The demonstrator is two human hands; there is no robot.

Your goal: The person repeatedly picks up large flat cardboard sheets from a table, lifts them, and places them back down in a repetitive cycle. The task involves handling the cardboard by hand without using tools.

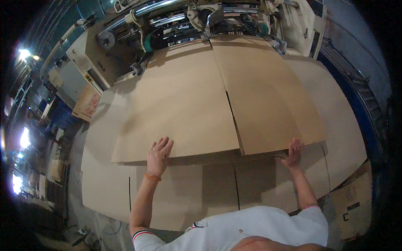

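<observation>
A large slotted cardboard sheet lies in front of me, with its far end at the machine. A slit runs from its near edge toward the far side and parts it from a right-hand panel. My left hand rests at the near edge, its fingers stretched over the top; the thumb is hidden. At the right panel's near edge is my right hand, fingers up and thumb spread to the left. Below the raised near edge lies another cardboard sheet with dark slots.
The machine, with metal rollers and pale side housings, stands across the far side. A wide pale board extends past the sheets on both sides. At the lower right is a cardboard box. Blue metal framing runs along the right.
</observation>
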